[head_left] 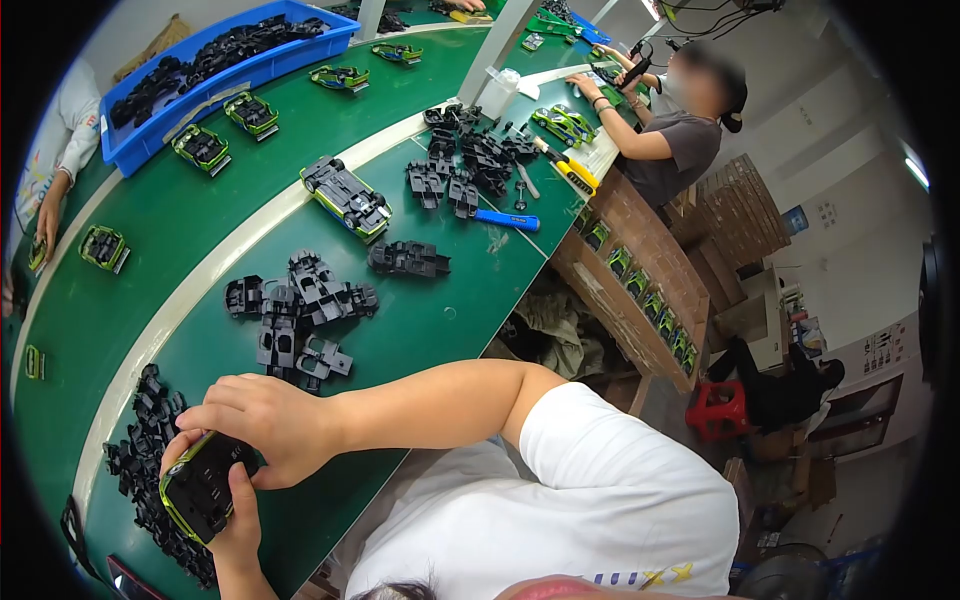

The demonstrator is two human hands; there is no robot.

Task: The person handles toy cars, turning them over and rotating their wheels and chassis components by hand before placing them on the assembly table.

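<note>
A green toy car body with a black underside is held between my two hands at the lower left. My right hand wraps over its top end, fingers bent round the edge. From below, my left hand grips it, the thumb pressed on the black underside. Just beside it lies a long heap of small black parts. Farther up the green table are a loose group of black interior parts, one single black part and a car lying underside up.
Green car bodies stand along the conveyor beside a blue bin of black parts. A blue-handled tool, yellow cutters and a white bottle lie farther up. Co-workers sit at upper right and reach in at far left.
</note>
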